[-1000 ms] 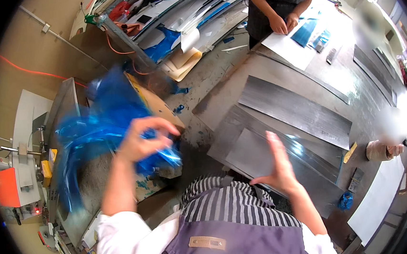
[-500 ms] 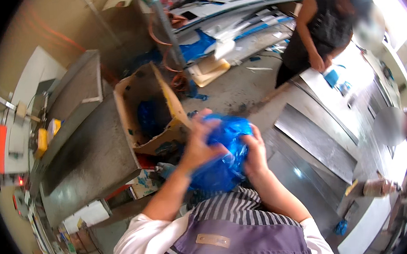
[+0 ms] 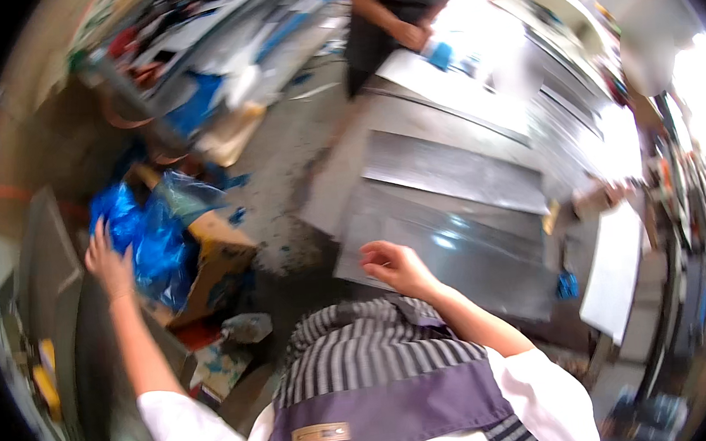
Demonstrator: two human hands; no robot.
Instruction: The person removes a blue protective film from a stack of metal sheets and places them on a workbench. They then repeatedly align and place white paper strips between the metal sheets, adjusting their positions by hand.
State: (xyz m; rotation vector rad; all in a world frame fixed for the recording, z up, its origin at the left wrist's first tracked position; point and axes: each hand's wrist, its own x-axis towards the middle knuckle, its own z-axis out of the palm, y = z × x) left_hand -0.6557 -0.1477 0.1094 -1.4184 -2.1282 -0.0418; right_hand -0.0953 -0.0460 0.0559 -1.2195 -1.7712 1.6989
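A crumpled bundle of shiny blue plastic film (image 3: pixel 159 248) fills the mouth of the cardboard box (image 3: pixel 222 260) at my left. My left hand (image 3: pixel 110 266) reaches out to the bundle's left side, fingers spread and seemingly touching it, not wrapped round it. Part of the box is hidden under the film. My right hand (image 3: pixel 398 268) is loosely curled and holds nothing visible, above the near-left part of the metal worktable, next to a dark flat sheet (image 3: pixel 437 239).
Another metal sheet (image 3: pixel 449 171) lies farther along the worktable. Across it stands a person (image 3: pixel 391 18) with hands together near a small blue item (image 3: pixel 440 54). A shelf of sheet offcuts (image 3: pixel 225 73) is at the far left; a grey metal bench (image 3: pixel 89 349) flanks my left arm.
The blue film bundle has gone from between my hands to the box on the left. My left hand went with it; my right hand has come away. The view has swung right.
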